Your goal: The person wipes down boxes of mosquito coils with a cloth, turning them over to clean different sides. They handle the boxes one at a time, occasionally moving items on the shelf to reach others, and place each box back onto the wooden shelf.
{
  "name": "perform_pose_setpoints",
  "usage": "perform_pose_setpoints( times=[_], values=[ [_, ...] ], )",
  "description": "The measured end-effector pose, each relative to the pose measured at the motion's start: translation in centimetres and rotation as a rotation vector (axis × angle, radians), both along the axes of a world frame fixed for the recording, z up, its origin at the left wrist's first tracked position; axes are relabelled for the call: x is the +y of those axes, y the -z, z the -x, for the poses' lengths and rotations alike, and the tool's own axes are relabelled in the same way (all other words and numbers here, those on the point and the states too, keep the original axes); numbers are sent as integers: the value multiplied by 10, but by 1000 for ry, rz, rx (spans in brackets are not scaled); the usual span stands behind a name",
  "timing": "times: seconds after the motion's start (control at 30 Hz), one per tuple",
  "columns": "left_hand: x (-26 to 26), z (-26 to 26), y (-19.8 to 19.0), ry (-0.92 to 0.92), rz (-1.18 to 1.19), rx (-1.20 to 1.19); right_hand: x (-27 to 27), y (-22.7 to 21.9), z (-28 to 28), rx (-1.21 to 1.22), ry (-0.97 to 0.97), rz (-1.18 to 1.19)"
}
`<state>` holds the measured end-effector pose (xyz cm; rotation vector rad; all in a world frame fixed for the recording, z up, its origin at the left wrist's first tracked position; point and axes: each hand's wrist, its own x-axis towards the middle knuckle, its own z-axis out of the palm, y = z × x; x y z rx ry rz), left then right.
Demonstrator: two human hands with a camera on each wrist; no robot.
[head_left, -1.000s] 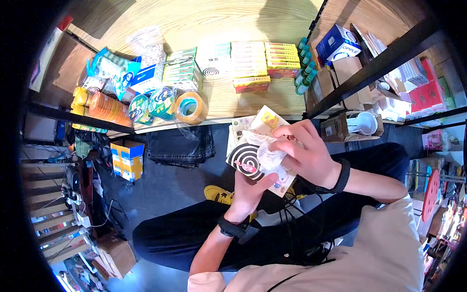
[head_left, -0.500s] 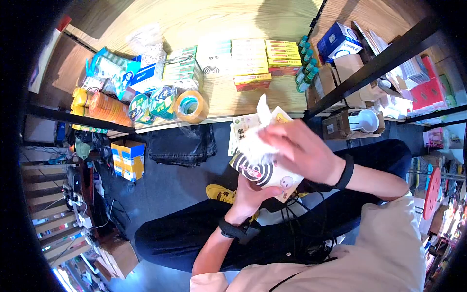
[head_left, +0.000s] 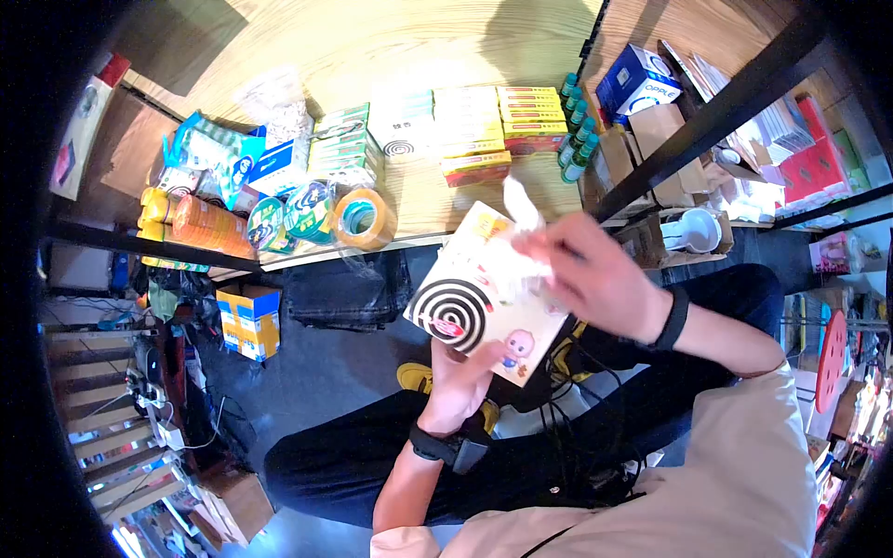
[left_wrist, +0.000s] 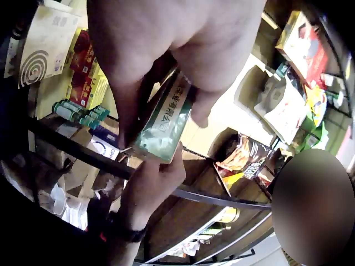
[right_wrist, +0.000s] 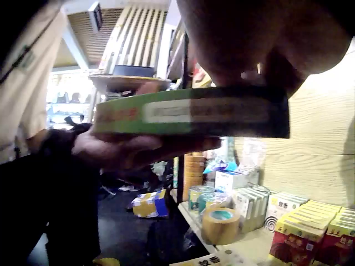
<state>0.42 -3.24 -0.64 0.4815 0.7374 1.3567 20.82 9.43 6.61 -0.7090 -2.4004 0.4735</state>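
Note:
A flat box with a black spiral and a cartoon figure [head_left: 479, 312] lies tilted over the lap in the head view. My left hand [head_left: 456, 386] grips its lower edge, thumb on the printed face. Over the upper right of that face, my right hand [head_left: 605, 279] pinches a crumpled white tissue or cloth [head_left: 524, 206], one end sticking up; the fingers are blurred. The box's green side [left_wrist: 163, 124] shows between the hands in the left wrist view. From the right wrist view, the box edge [right_wrist: 166, 113] is above my left hand [right_wrist: 127, 151].
Yellow and red boxes [head_left: 465, 121], green bottles [head_left: 579, 139] and a tape roll [head_left: 364, 219] stand on the wooden shelf [head_left: 423, 191]. An open carton [head_left: 249, 321] is on the floor at left. A dark upright [head_left: 716, 107] crosses the right side.
The box has shifted left and turned, showing more of its printed face. My right hand has stayed over it with the white material, which rose and now has an end standing up.

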Motion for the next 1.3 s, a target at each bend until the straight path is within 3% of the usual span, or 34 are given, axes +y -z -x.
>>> perform_pose_setpoints(
  times=[0.03, 0.07, 0.1, 0.17, 0.37, 0.43, 0.53, 0.57, 0.63, 0.7, 0.77, 0.87, 0.97, 1.0, 1.17, 1.23, 1.3],
  values=[
    [4, 2, -1, -43, -8, -66, -14, 4, 3, -49, -45, 8],
    [10, 5, -4, -73, 56, -105, -31, 4, 7, -100, -104, 174],
    [14, 8, -8, -99, 122, -143, -40, 3, 16, -41, -132, 584],
    [12, 14, 7, -77, 195, -126, -51, 20, 13, -122, -257, -240],
    [15, 9, -2, -151, 155, -110, -5, 1, 9, -35, 56, -131],
    [14, 8, -4, -164, 196, -131, -13, 6, 11, -73, 37, -80],
    [7, 13, 7, -122, 246, -164, -51, 32, 19, -69, -246, -8],
    [6, 15, 9, -69, 294, -174, -60, 33, 20, -105, -303, -170],
    [8, 13, 5, -75, 328, -198, -51, 23, 19, -88, -231, 64],
    [13, 12, -4, -175, 246, -188, -10, 3, 10, -94, -111, -78],
    [16, 18, -11, -168, 245, -133, 10, -23, -4, 51, 84, -29],
    [16, 25, -10, -144, 214, -201, 19, -33, -15, 410, 34, 558],
    [16, 26, -13, -97, 189, -316, 9, -27, -9, 206, -123, 394],
    [17, 26, -14, -93, 220, -367, 2, -17, -6, 307, -94, 532],
    [9, 34, 0, 177, 323, -333, 4, -10, -5, 282, -25, 506],
    [7, 28, -2, 190, 325, -264, 9, -14, -7, 270, 43, 403],
    [10, 27, -8, 201, 307, -256, 8, -18, -8, 285, 60, 475]
  ],
)
